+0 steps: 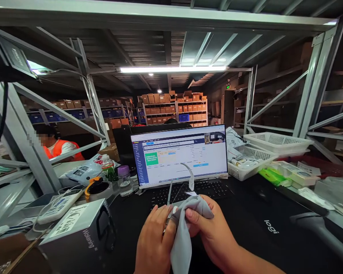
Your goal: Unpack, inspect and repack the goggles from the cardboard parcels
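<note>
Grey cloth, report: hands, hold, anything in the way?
Right hand pinching grey cloth. Left hand curled against it, exact grip hidden. Cloth bunched, end hanging between hands. Likely eyeglass temple jutting up, keyboard just behind.

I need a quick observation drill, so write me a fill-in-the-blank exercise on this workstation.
Between them, the left hand and right hand hold glasses and a ____ cloth.
The clear bottle left of the monitor has a ____ cap.
The black desk mat bears the word ____.
Missing words: grey; purple; logi.
</note>
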A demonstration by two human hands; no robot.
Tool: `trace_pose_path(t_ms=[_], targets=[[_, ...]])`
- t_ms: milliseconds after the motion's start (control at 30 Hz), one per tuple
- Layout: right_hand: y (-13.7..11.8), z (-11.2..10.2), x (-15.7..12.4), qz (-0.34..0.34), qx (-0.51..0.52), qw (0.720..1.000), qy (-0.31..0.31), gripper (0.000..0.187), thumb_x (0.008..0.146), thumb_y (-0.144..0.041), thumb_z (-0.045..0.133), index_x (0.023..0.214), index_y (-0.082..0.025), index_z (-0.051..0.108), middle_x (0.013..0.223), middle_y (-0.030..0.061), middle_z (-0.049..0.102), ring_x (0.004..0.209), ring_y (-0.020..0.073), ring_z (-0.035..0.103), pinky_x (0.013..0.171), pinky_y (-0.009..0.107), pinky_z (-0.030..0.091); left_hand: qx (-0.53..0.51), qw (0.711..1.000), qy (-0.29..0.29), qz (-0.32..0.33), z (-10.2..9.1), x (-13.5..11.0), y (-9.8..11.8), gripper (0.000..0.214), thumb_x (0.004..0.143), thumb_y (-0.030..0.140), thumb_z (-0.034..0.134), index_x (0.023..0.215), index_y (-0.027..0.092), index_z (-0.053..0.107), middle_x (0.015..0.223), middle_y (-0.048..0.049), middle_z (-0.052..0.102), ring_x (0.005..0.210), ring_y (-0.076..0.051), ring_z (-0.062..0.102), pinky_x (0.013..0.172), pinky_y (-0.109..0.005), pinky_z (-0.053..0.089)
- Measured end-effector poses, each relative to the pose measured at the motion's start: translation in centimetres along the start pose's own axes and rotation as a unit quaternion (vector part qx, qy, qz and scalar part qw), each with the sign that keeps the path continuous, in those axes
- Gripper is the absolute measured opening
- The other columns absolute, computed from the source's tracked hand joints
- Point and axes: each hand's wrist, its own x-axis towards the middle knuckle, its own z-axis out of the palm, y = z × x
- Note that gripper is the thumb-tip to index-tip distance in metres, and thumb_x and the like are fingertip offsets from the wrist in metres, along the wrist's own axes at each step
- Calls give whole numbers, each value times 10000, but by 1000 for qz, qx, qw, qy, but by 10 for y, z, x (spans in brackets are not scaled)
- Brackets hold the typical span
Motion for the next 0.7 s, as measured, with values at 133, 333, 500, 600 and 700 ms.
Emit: trace_pose_path(t_ms=[133, 333, 500, 600, 700], targets=[[-11, -5, 4, 11, 53, 998, 21, 347, 682, -374, 909, 810, -152, 676, 747, 27, 700, 686, 143, 615, 687, 258, 499, -20, 999, 3, 30, -1, 6, -5, 234, 966, 83, 481, 1149, 116, 623, 1161, -148, 637, 1134, -278, 617, 961, -458, 560], [-13, -3, 11, -1, 122, 992, 22, 334, 714, -339, 898, 904, -161, 689, 946, 86, 764, 869, 199, 686, 837, 320, 527, -54, 998, -22, 4, 0, 10, -9, 231, 948, 119, 512, 1141, 140, 638, 1134, -132, 679, 1054, -262, 663, 898, -428, 591], [-1, 1, 8, -5, 97, 992, -77, 331, 705, -298, 904, 853, -179, 633, 788, -6, 688, 691, 110, 610, 651, 205, 482, -120, 992, 3, -46, -11, 3, -14, 232, 939, 214, 565, 1144, 130, 634, 1033, -126, 715, 954, -230, 704, 806, -319, 597], [-1, -2, 8, -23, 54, 993, -103, 418, 629, -206, 937, 755, -188, 539, 673, -52, 639, 582, 77, 552, 562, 167, 421, -141, 990, 7, -21, -19, 1, -15, 326, 870, 135, 618, 1193, 100, 614, 1064, -151, 707, 1001, -235, 692, 843, -303, 577], [2, -3, 12, -36, 2, 996, -87, 435, 574, -151, 935, 740, -183, 534, 661, -48, 641, 580, 81, 544, 582, 179, 427, -130, 991, 8, -12, -20, 1, -13, 337, 840, 97, 619, 1177, 81, 604, 1001, -146, 711, 931, -217, 698, 824, -283, 570]])
